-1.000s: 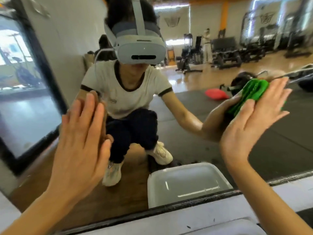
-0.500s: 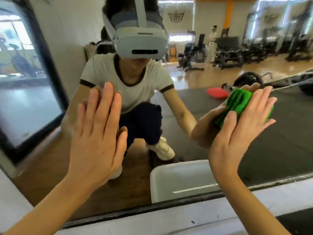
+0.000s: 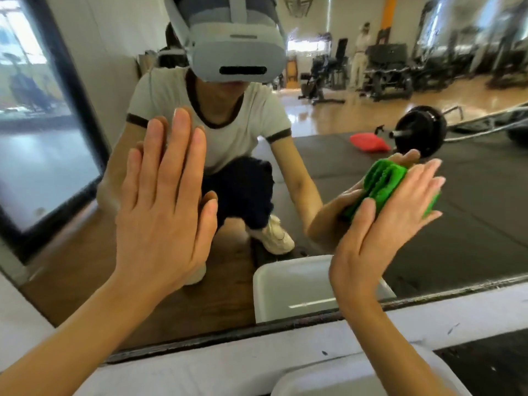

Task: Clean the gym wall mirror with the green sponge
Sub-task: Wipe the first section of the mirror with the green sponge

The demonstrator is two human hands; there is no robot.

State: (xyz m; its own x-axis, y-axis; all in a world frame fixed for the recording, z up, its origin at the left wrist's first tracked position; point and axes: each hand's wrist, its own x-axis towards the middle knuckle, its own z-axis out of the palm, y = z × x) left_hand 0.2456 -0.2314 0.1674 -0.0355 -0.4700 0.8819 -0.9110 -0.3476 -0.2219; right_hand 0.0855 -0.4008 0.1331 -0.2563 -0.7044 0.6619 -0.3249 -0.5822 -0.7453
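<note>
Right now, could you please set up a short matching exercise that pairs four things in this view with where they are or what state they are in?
Things:
1. left hand
2. right hand
3. green sponge
4. white tub

States or places:
A. on the floor, below the mirror's bottom edge
B. bare, palm flat against the glass, fingers spread
C. sandwiched between a palm and the glass
D. pressing a cleaning tool to the mirror

Pairs: 1-B, 2-D, 3-C, 4-A
</note>
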